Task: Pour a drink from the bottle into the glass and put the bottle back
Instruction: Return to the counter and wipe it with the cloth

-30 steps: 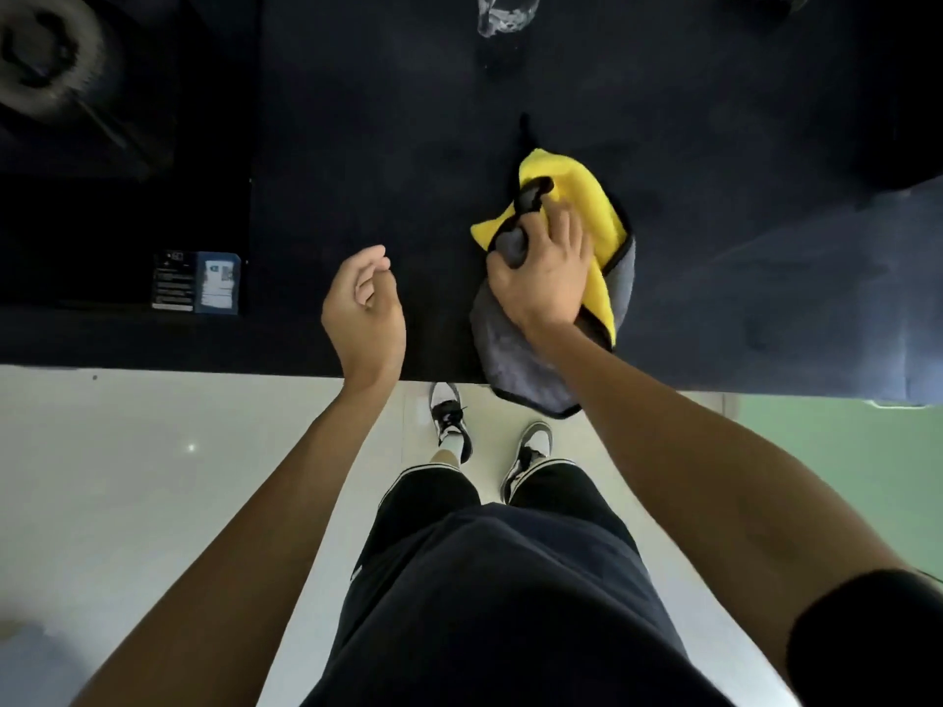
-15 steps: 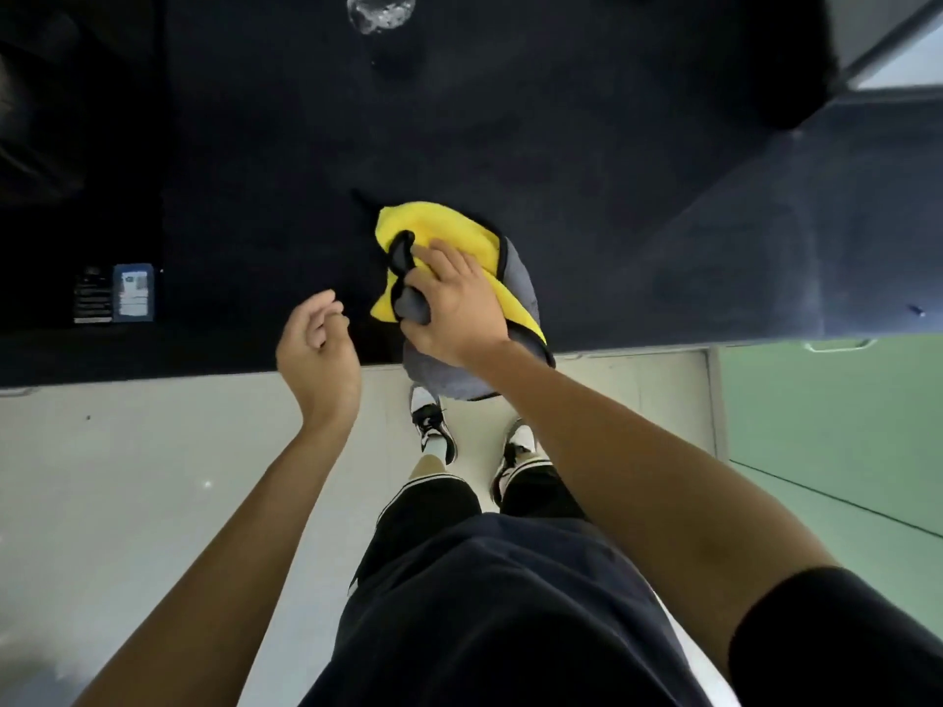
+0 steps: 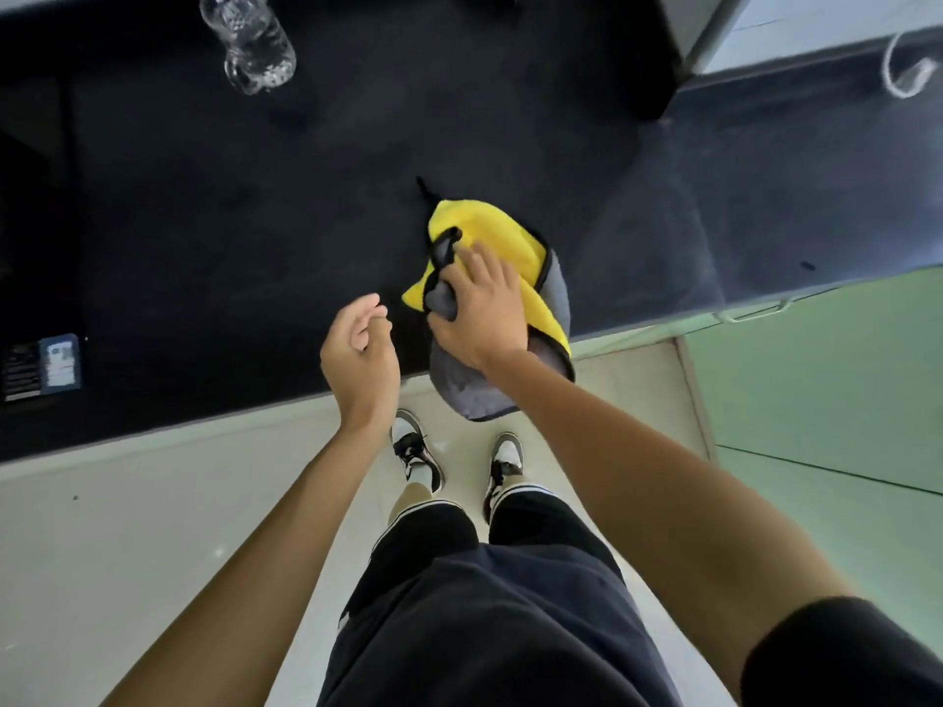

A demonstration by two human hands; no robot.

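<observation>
head-worn wide-angle view, looking steeply down, counter edge [image 3: 255, 415] close

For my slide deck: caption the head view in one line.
Right hand grips a yellow-and-grey cloth overhanging the dark counter; left hand hangs empty beside it.

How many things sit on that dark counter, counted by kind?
Cloth: 1
Clear vessel: 1
Small box: 1
Total: 3
One more item at the top edge is cut off and left uncounted.
</observation>
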